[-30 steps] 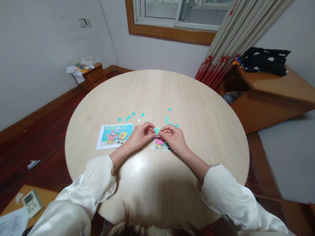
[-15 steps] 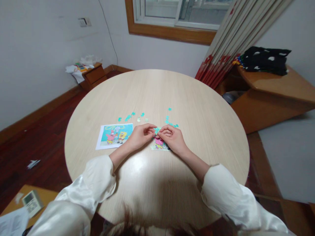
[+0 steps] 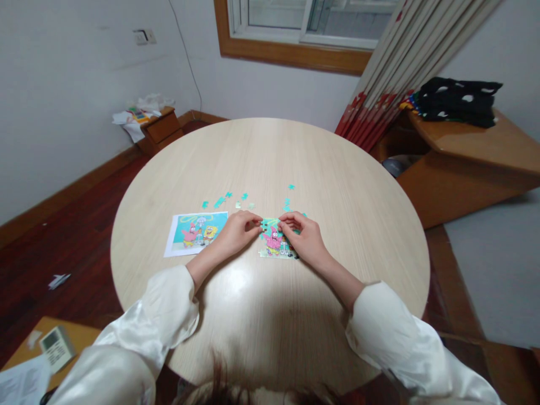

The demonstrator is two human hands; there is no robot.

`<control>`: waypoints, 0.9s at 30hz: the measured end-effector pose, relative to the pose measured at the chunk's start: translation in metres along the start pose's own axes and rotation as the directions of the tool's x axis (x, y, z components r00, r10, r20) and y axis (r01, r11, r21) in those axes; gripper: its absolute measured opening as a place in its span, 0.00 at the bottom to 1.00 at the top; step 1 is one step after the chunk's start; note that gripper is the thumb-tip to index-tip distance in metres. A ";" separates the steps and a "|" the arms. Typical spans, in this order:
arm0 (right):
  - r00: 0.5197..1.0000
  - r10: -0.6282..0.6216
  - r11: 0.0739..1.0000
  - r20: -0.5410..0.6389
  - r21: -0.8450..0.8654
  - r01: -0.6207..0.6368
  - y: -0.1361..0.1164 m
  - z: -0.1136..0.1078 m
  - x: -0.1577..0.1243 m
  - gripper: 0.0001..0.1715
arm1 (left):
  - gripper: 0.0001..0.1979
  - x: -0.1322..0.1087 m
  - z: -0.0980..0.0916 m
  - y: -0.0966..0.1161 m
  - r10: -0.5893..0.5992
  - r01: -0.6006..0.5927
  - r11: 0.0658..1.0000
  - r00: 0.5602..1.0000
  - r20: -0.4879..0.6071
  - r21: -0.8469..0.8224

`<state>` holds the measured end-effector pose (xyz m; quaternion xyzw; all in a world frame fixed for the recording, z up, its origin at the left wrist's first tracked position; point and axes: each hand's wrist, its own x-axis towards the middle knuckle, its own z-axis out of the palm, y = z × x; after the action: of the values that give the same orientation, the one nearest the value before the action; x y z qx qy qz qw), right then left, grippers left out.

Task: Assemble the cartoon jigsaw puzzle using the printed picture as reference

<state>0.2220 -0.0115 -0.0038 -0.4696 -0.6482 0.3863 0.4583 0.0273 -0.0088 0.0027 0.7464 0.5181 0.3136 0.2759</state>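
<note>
A partly assembled jigsaw puzzle [image 3: 273, 243] lies flat on the round table, showing a pink starfish character on a green-blue ground. At its upper left edge is my left hand [image 3: 241, 232], fingers curled with thumb and fingertips gripping the border. My right hand [image 3: 307, 239] covers the puzzle's right side, its thumb and forefinger closed at the upper edge. Whether a loose piece is between those fingers is hidden. Left of the puzzle, a printed picture sheet [image 3: 192, 232] shows the cartoon characters, partly behind my left hand.
Loose turquoise pieces [image 3: 220, 202] and pale pieces [image 3: 238, 205] lie beyond my left hand. More turquoise pieces [image 3: 287, 203] lie behind the puzzle, with a single piece [image 3: 291, 187] farther back. The round wooden table [image 3: 270, 152] stands before a window and curtain [image 3: 379, 79].
My hands have moved apart from their meeting point over the puzzle. The right hand shifted right, the left slightly left, uncovering more of the pink character and the top edge.
</note>
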 end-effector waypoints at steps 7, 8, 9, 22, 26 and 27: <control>0.996 -0.087 0.985 0.012 -0.150 0.087 -0.003 -0.003 -0.002 0.07 | 0.04 0.002 0.000 -0.005 0.041 -0.046 0.990 0.999 0.035 0.135; 0.996 -0.090 0.983 0.014 -0.159 0.091 -0.004 -0.003 -0.002 0.07 | 0.04 0.002 0.001 -0.005 0.039 -0.044 0.989 0.999 0.037 0.139; 0.996 -0.092 0.982 0.015 -0.167 0.094 -0.004 -0.003 -0.002 0.07 | 0.04 0.002 0.000 -0.005 0.039 -0.044 0.989 0.999 0.038 0.141; 0.992 -0.124 0.971 0.018 -0.202 0.126 -0.007 -0.003 -0.003 0.07 | 0.04 0.002 0.001 -0.006 0.048 -0.057 0.986 0.997 0.061 0.155; 0.993 -0.115 0.970 0.024 -0.211 0.118 -0.007 -0.002 -0.003 0.07 | 0.04 0.002 0.001 -0.006 0.046 -0.055 0.986 0.997 0.057 0.156; 0.993 -0.112 0.971 0.026 -0.211 0.115 -0.007 -0.002 -0.003 0.07 | 0.04 0.002 0.001 -0.006 0.046 -0.054 0.986 0.997 0.056 0.156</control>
<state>0.2230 -0.0158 0.0028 -0.4753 -0.7147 0.2914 0.4224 0.0251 -0.0052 -0.0026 0.7865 0.5149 0.2590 0.2218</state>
